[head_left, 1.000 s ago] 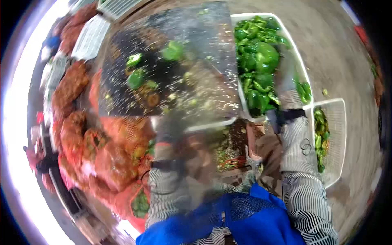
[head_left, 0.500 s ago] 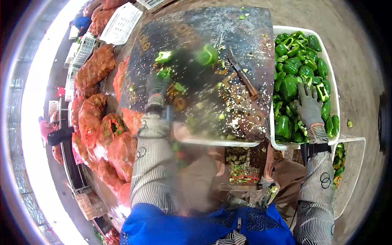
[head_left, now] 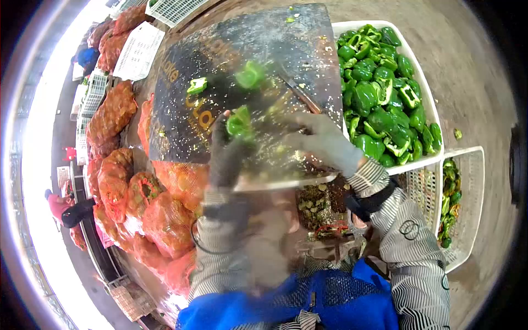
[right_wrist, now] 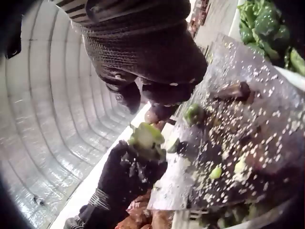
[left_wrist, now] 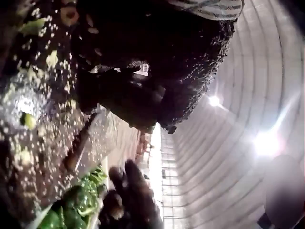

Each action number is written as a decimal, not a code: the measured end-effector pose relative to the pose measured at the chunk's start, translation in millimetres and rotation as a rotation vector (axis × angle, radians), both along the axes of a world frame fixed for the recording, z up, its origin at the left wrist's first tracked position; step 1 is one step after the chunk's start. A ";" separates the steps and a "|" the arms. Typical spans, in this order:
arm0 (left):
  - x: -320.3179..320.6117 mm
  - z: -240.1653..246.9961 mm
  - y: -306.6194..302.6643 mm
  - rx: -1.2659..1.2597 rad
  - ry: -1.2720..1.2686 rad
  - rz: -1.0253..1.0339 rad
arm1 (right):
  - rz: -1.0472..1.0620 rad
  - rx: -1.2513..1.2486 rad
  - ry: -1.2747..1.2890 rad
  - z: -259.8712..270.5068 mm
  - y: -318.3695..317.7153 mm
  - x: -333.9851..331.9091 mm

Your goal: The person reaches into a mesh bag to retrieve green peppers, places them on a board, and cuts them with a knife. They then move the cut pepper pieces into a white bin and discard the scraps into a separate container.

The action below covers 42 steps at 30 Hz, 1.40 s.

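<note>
In the head view the gloved left hand (head_left: 226,157) holds a green pepper piece (head_left: 240,122) over the dark board (head_left: 181,124). That hand grips the same cut pepper (right_wrist: 147,139) in the right wrist view. The gloved right hand (head_left: 324,142) hovers above the board's right part, its fingers spread loosely toward the left hand, holding nothing that shows. A knife (head_left: 301,93) with a wooden handle lies on the board just beyond the right hand. Two more pepper pieces lie farther up, one pale green (head_left: 197,85) and one blurred (head_left: 250,75).
A white crate (head_left: 434,104) of green peppers stands right of the board; a second crate (head_left: 474,220) with cut pieces is nearer the body. Red mesh sacks (head_left: 165,225) are heaped at the left. White crates (head_left: 137,52) stand at the upper left.
The right hand has left the peppers in the crate and moved left over the board. The left hand has come slightly nearer the right one, with the pepper piece raised. The view has shifted.
</note>
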State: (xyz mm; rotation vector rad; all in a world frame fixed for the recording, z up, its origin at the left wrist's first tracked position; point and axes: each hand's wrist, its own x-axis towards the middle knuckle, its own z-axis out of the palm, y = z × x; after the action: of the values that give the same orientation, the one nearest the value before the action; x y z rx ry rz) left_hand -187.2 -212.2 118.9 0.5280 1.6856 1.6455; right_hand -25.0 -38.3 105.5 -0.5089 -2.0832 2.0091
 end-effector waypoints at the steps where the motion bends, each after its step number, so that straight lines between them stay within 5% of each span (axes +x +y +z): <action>1: 22.7 10.4 -0.2 0.031 0.027 -0.015 | -0.008 -0.079 0.029 7.1 -14.4 -4.6; 3: 56.7 18.3 1.2 0.108 0.136 0.014 | 0.019 -0.096 0.051 18.2 -26.1 -8.1; 7: 47.7 -22.6 -3.2 0.157 0.909 0.072 | 0.034 -0.230 0.088 22.2 -36.9 -4.7; 8: 64.8 -14.4 -0.7 0.227 0.358 0.108 | 0.040 -0.160 0.102 16.6 -42.4 -6.1; 13: 69.2 -18.6 2.6 0.068 0.595 0.202 | -0.013 -0.158 0.193 4.2 -57.1 -18.9; 16: 61.3 -20.4 2.7 0.272 0.516 0.138 | -0.028 0.002 0.143 19.4 -61.4 -21.3; 19: 59.0 -17.2 -5.8 0.322 0.055 0.068 | -0.058 0.085 0.154 16.5 -70.5 -22.8; 21: 59.9 -20.4 -7.7 0.244 0.200 0.087 | -0.029 0.226 -0.056 30.1 -73.1 -19.6; 26: 46.3 -20.6 -22.5 0.125 0.260 -0.084 | 0.144 0.430 0.042 14.3 -76.8 -22.4; 27: 43.6 -18.9 -25.2 0.041 0.266 -0.134 | 0.150 0.427 0.038 11.2 -78.0 -24.1; 28: 41.3 -16.3 -20.9 0.279 0.029 -0.023 | 0.170 0.330 0.036 11.1 -80.1 -26.6; 31: 46.9 14.0 -36.4 0.122 -0.101 -0.035 | 0.187 0.196 0.060 25.8 -88.6 -22.8; 33: 40.0 12.1 -42.0 0.122 -0.106 -0.025 | 0.358 -0.124 -0.174 51.3 -84.2 -18.7; 35: 35.8 9.8 -48.3 0.117 0.102 -0.141 | 0.330 -0.001 0.046 35.3 -88.6 -15.9; 36: 37.4 16.5 -53.5 0.191 -0.238 -0.163 | 0.369 -0.082 0.008 31.4 -87.5 -16.5; 37: 42.0 19.1 -53.3 0.254 -0.288 -0.125 | 0.409 -0.166 -0.031 28.7 -90.2 -15.2; 39: 32.3 -9.2 -62.6 0.167 0.195 -0.088 | 0.364 -0.029 -0.120 29.0 -98.3 -15.7; 40: 32.5 17.9 -57.4 0.298 -0.393 -0.088 | 0.318 -0.105 -0.080 30.6 -100.6 -18.9; 42: 34.8 11.0 -50.8 0.279 -0.242 0.037 | 0.260 -0.359 -0.103 39.2 -103.0 -26.5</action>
State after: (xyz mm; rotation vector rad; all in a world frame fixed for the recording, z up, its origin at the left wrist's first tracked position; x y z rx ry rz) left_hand -152.5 -263.1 129.9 0.4107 1.3070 1.9020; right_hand -51.5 -141.3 144.7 -0.4224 -1.9327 2.5820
